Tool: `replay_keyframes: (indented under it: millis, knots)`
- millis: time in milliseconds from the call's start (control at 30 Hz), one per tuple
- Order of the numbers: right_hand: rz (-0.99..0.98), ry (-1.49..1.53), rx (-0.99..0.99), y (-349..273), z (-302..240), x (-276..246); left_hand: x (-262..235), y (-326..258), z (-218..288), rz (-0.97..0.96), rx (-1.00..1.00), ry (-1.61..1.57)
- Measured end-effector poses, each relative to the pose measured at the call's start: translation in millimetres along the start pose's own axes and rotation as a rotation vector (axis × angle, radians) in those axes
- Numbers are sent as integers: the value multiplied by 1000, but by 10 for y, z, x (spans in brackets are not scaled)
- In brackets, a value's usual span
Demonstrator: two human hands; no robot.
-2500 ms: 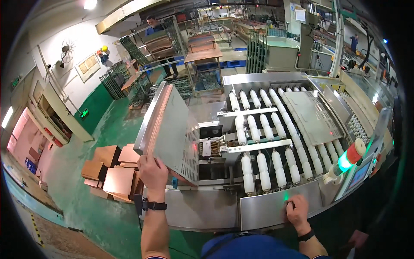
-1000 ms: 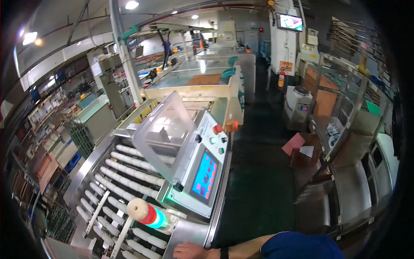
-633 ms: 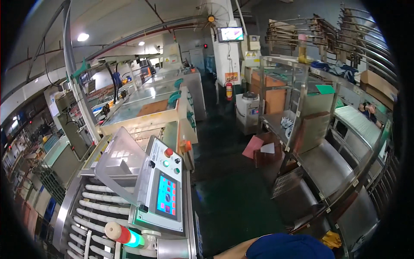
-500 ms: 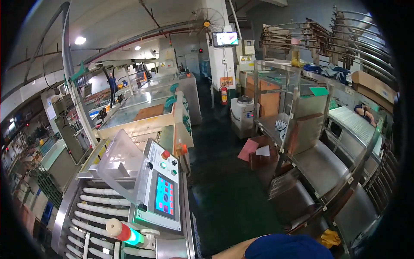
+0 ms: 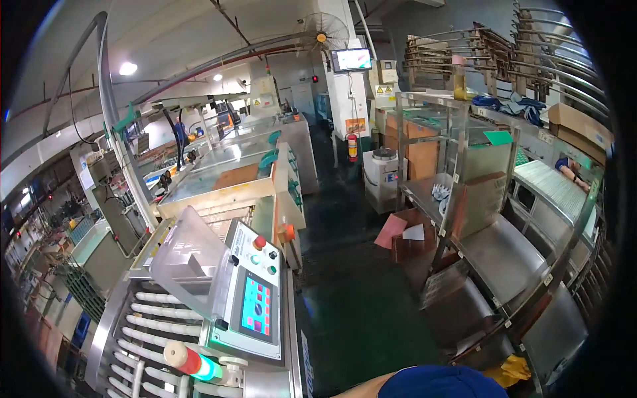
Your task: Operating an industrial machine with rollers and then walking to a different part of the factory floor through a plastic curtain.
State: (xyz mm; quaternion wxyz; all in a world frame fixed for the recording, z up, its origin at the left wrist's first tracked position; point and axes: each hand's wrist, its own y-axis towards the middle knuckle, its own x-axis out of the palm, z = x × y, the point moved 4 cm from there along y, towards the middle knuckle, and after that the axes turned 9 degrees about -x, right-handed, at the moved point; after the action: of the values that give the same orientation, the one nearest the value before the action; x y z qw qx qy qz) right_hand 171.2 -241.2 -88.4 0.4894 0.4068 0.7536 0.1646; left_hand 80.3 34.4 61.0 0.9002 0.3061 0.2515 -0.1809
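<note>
Neither of my hands is in the picture. A blue sleeve (image 5: 441, 383) shows at the lower edge, with a strip of my bare arm (image 5: 368, 386) beside it running out of view. Left of the arm stands a machine's control panel (image 5: 249, 288) with a lit touch screen (image 5: 257, 306), a red knob (image 5: 259, 242) and smaller buttons. A clear cover (image 5: 192, 262) is raised next to it. Below, a signal light (image 5: 199, 365) glows red and green over a bed of white rollers (image 5: 166, 310).
A dark green floor aisle (image 5: 358, 318) runs ahead. On its right a metal rack (image 5: 497, 249) holds boards on slanted shelves, with a yellow cloth (image 5: 511, 370) low down. Farther off are a grey-white unit (image 5: 381, 179), a fire extinguisher (image 5: 352, 147) and a pillar-mounted screen (image 5: 352, 60).
The view has shifted slightly, so the machine and rack sit a little lower and farther right. The blue sleeve sits slightly lower at the bottom edge.
</note>
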Motion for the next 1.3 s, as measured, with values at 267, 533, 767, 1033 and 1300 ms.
replay_keyframes:
  millis: [267,533,767,1033,1300]
  knots:
    - [76,115,-83,-4,-46,-133,-33,-13,39,18,-36,42]
    - [16,154,-150,26,-69,-212,-32,12,88,16,-46,61]
    - [85,154,-225,44,-100,-259,10,23,108,12,-50,64]
    - [71,180,-175,39,-87,-219,5,41,123,10,-52,69]
    - [41,164,-131,30,-120,-221,-18,49,115,14,-59,69]
